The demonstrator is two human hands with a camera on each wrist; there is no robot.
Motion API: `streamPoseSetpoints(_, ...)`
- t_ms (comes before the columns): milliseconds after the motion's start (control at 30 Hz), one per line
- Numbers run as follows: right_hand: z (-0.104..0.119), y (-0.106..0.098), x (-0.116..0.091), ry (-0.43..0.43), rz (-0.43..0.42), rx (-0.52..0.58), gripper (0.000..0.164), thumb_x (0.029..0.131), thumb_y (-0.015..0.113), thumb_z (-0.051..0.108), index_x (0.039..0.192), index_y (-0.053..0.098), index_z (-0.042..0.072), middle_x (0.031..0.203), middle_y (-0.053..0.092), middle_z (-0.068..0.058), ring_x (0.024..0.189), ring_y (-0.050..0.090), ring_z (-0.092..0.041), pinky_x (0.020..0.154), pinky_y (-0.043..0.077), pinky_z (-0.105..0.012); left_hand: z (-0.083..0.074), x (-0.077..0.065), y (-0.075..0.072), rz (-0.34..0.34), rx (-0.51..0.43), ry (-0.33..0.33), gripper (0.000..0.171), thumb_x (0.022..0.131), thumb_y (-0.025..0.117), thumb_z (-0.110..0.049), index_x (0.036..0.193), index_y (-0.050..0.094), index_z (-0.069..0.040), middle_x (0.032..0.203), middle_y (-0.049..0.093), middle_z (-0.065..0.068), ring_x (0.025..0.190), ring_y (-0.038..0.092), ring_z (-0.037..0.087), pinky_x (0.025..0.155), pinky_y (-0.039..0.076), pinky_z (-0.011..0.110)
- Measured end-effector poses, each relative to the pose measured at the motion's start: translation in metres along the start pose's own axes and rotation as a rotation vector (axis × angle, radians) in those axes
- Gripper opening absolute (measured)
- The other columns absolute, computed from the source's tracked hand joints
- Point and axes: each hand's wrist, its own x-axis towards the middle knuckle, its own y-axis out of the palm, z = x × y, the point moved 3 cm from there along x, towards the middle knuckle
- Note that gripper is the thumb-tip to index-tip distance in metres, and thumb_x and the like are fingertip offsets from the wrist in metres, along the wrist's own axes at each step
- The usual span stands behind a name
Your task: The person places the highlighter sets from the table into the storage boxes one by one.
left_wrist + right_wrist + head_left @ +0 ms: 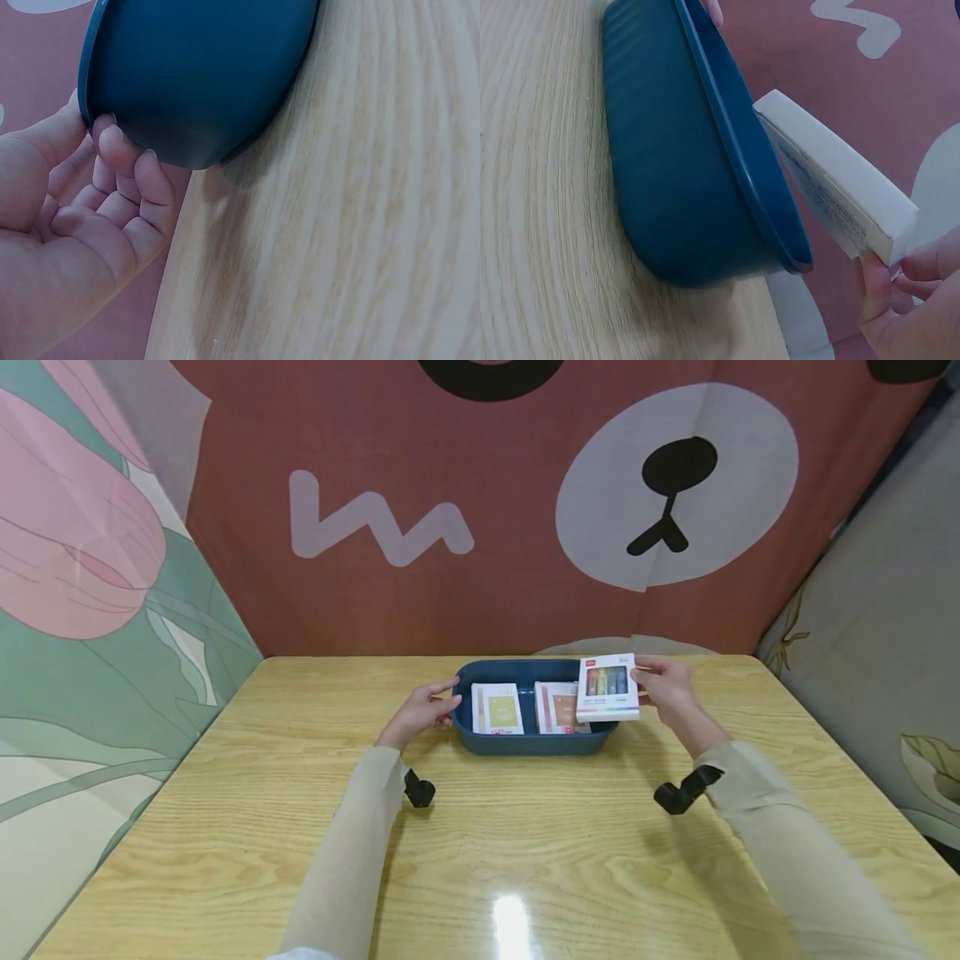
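Note:
A dark blue plastic basin [525, 744] stands on the table near its back edge. My left hand [422, 713] pinches the basin's left rim between thumb and fingers, as the left wrist view also shows. In my right hand [670, 695] is a white box [608, 711] with a window showing coloured sticks, gripped at its right edge. That box is above the basin's right end, tilted in the right wrist view and apart from the rim there. Inside the basin lie a box with a yellow-green panel [504, 711] and, to its right, boxes with a brown panel [564, 710], partly covered by the held box.
The wooden table [480, 835] reaches towards me, with a bright light reflection on its front part. Behind it hangs a reddish-brown cloth [450, 610] with a cartoon face. Patterned cloths flank the left and right sides. Each wrist wears a small black camera mount [420, 789].

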Motion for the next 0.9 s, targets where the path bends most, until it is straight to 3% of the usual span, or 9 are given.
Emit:
streamPoseSetpoints(167,-0.003,0.01,0.006,-0.003,-0.036,-0.01,0.038,0.09,0.046,-0.001,0.126,0.041,-0.014,0.09,0.056,-0.013,0.057,0.053,-0.004,0.05,0.048,-0.022,-0.001,-0.001,0.0,-0.002,-0.001,-0.003,0.047,0.089,0.055,-0.017,0.135,0.042,-0.016,0.066,0.053,0.007,0.053,0.046,0.015,0.058,0.043,0.029)
streamPoseSetpoints(400,-0.006,0.026,0.012,-0.022,-0.057,-0.08,0.037,0.089,0.046,-0.002,0.125,0.044,-0.011,0.113,0.05,-0.029,0.053,0.051,0.0,0.047,0.047,-0.02,-0.001,-0.001,0.0,-0.013,0.011,-0.02,0.047,0.09,0.054,-0.02,0.135,0.042,-0.019,0.065,0.05,0.009,0.053,0.047,0.015,0.058,0.042,0.03)
streamPoseSetpoints(767,-0.007,0.044,0.02,-0.05,-0.045,-0.241,0.033,0.088,0.05,0.0,0.12,0.052,-0.009,0.113,0.053,-0.026,0.055,0.049,0.0,0.043,0.044,-0.017,0.0,0.001,0.0,-0.008,0.005,-0.026,0.047,0.088,0.056,-0.021,0.134,0.044,-0.019,0.065,0.05,0.008,0.054,0.046,0.016,0.06,0.042,0.03)
streamPoseSetpoints(900,-0.006,0.049,0.022,-0.077,-0.04,-0.325,0.032,0.088,0.053,0.002,0.118,0.054,-0.008,0.112,0.054,-0.026,0.066,0.058,-0.012,0.046,0.046,-0.021,0.0,0.0,-0.001,-0.006,-0.001,-0.027,0.047,0.088,0.056,-0.02,0.134,0.044,-0.019,0.064,0.05,0.007,0.054,0.046,0.016,0.06,0.043,0.03)
